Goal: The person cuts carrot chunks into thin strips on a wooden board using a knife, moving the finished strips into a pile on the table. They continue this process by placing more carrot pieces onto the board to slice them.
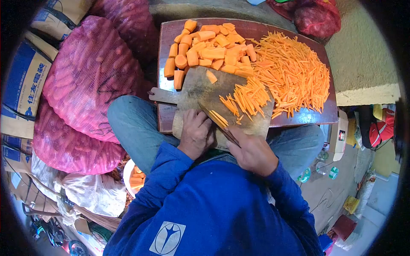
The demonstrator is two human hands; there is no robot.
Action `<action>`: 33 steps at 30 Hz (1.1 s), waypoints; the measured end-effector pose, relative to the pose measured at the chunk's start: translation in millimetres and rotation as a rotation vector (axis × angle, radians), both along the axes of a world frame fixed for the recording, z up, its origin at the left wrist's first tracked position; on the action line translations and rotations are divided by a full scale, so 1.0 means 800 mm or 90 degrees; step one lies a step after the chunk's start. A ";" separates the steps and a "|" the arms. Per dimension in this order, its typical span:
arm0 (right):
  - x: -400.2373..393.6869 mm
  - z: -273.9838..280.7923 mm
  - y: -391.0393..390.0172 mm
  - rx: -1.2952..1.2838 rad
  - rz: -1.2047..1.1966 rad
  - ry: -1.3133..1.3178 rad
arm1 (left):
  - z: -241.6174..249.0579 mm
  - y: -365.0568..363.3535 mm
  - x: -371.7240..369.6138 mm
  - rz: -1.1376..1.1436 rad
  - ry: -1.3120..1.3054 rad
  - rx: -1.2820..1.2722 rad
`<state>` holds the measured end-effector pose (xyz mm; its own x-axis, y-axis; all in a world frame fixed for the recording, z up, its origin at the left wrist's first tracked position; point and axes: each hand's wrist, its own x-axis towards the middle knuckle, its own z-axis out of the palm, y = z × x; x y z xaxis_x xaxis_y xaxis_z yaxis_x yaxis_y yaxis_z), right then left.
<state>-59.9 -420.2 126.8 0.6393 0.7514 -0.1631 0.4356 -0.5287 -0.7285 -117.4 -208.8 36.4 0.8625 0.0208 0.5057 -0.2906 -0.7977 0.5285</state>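
My right hand [253, 152] grips the handle of a knife [217, 123], whose blade angles up-left across a worn wooden cutting board [197, 88]. My left hand [196, 133] rests on the near edge of the board, fingers curled down against a carrot piece [219, 118] beside the blade. A small heap of fresh carrot sticks [247, 98] lies on the board's right side. Behind them, carrot chunks [208, 48] and a wide pile of thin carrot strips [294, 72] cover a dark red low table [164, 64].
Big pink mesh sacks of carrots [87, 72] and cardboard boxes [25, 81] are stacked at my left. A bowl with carrot pieces [136, 178] sits by my left knee. Another red mesh sack [317, 17] lies past the table. Bottles and clutter are on the floor at right.
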 end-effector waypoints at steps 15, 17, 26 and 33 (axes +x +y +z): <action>0.019 -0.004 0.020 0.053 0.012 -0.038 | -0.002 0.001 0.001 -0.003 -0.018 -0.004; 0.022 -0.011 0.009 0.111 -0.037 -0.022 | -0.005 0.000 0.003 0.004 -0.031 -0.014; -0.003 -0.006 -0.017 0.111 -0.049 0.143 | 0.001 0.010 0.002 0.144 -0.071 -0.272; 0.033 -0.017 -0.053 0.079 -0.122 0.019 | 0.003 0.004 0.004 0.110 -0.004 -0.217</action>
